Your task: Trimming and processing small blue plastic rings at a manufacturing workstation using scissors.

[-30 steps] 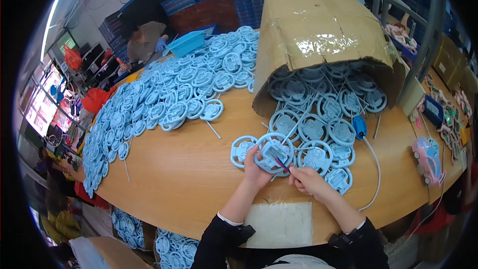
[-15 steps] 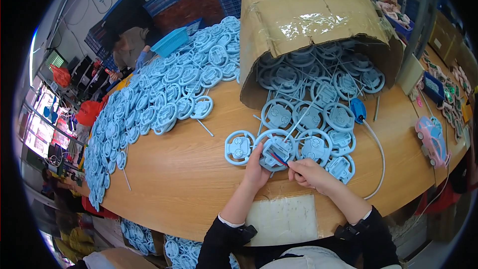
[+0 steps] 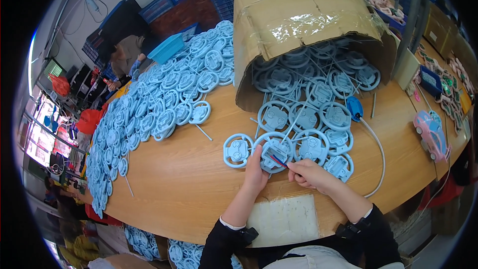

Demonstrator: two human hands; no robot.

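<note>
The pale-wood table [image 3: 179, 179] has a rounded near edge curving from lower left up to the right, and both forearms reach in over it. A whitish flat rectangular sheet [image 3: 283, 221] lies at that edge, between the forearms. To the left, a broad stretch of wood shows between the left hand [image 3: 255, 173] and a long heap of pale-blue plastic wheels [image 3: 164, 94]. Room is tighter ahead: a brown cardboard box [image 3: 308, 15] lies with its ragged mouth towards the person, and loose pale-blue wheels [image 3: 311, 147] spill from it almost up to the hands. On the right, a white cable [image 3: 381, 154] from a blue oval plastic device [image 3: 354, 108] arcs across the wood; a pink-and-blue toy car [image 3: 431, 137] stands farther out, near the edge.

The left hand grips a pale-blue plastic steering wheel [image 3: 275, 148] by its left rim, in front of the box; whether it touches the table cannot be told. Its round rim surrounds a blocky hub with a recess facing up. The right hand [image 3: 311, 175] pinches a slim red-and-dark-blue piece [image 3: 278, 160], its far end at the recess; wire or tool, it is too small to tell.
</note>
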